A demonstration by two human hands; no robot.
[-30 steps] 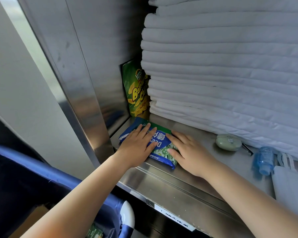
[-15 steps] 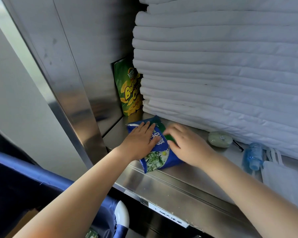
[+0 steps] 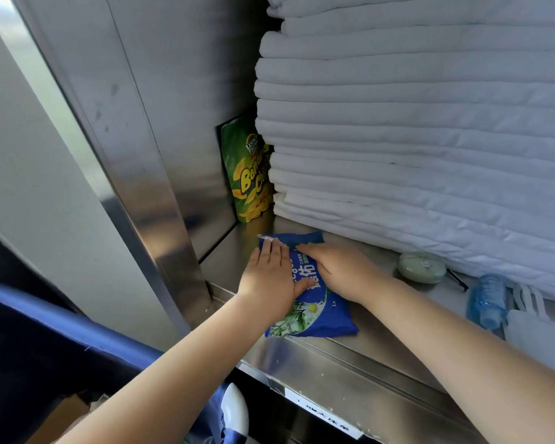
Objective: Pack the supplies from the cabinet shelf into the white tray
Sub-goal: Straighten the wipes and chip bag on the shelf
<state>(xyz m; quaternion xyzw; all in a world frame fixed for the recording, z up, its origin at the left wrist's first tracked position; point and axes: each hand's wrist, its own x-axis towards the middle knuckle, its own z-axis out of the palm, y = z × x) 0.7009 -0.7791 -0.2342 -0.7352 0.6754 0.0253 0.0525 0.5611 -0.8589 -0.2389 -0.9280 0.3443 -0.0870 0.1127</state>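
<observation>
- Nearest, low in the frame, the steel cabinet shelf (image 3: 350, 373) shows its front lip, with a white label strip (image 3: 327, 424) below.
- At centre frame a blue soft pack (image 3: 318, 315) with a daisy print lies flat on the shelf, its near end at the lip.
- The left hand (image 3: 269, 283) rests flat on the pack, fingers straight.
- The right hand (image 3: 343, 274) lies across its far right part, fingers extended, gripping nothing.
- To the right sit a pale green oval case (image 3: 422, 267), a blue bottle (image 3: 487, 299) on its side and a white bag (image 3: 539, 334).
- Farthest, a banana chips bag (image 3: 249, 174) stands upright in the left corner beside stacked white linens (image 3: 414, 139).
</observation>
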